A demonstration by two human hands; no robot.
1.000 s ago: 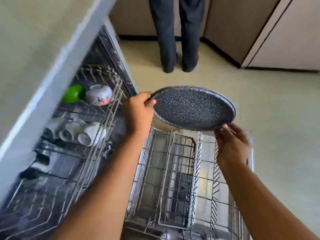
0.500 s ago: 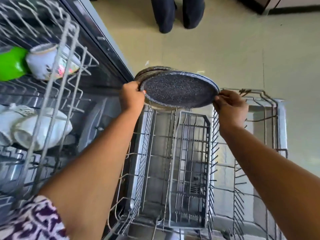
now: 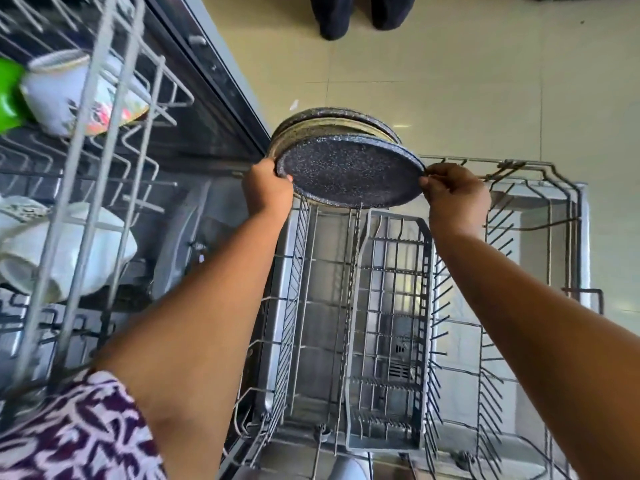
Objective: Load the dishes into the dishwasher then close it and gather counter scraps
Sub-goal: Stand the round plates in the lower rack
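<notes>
A dark speckled plate [image 3: 349, 169] is tilted over the far end of the pulled-out lower rack [image 3: 540, 306]. My left hand [image 3: 266, 187] grips its left rim and my right hand [image 3: 453, 190] pinches its right rim. Just behind it stand two more speckled plates [image 3: 332, 121] in the rack's far tines. A grey cutlery basket [image 3: 388, 327] sits in the middle of the lower rack, with nothing visible in it. The upper rack [image 3: 86, 161] at left holds a floral bowl [image 3: 69, 95], a green item [image 3: 8, 95] and white cups [image 3: 69, 251].
The dishwasher door edge [image 3: 214, 74] runs diagonally at upper left. Another person's feet [image 3: 360, 15] stand on the pale tiled floor [image 3: 485, 81] beyond the rack. My patterned sleeve [image 3: 76, 434] shows at bottom left.
My view has dipped toward the lower rack. Both hands have carried the speckled plate down and away, from mid-air to just in front of the plates standing at the rack's far end.
</notes>
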